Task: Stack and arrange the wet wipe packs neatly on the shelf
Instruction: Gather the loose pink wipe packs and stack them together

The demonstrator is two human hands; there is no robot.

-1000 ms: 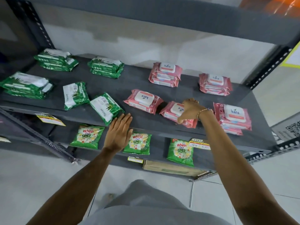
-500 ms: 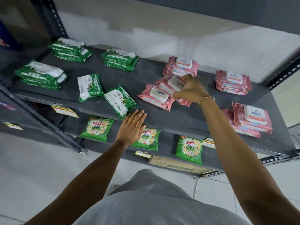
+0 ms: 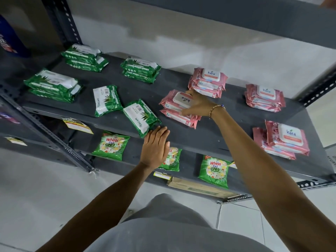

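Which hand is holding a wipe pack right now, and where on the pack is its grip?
The right hand grips the top pink pack at its right end, on another pink pack. The left hand holds nothing.

— What stood in that corner?

— A dark grey metal shelving unit (image 3: 190, 142), its perforated uprights (image 3: 60, 24) bolted at the corners, with another grey board (image 3: 236, 17) overhead.

— And behind it?

— A plain white wall (image 3: 163, 42), shadowed near the top and brighter lower down.

— The floor?

— Pale tiles (image 3: 241, 224) with thin grout lines, evenly lit. A flat cardboard box (image 3: 196, 188) lay at the front edge of the lower shelf.
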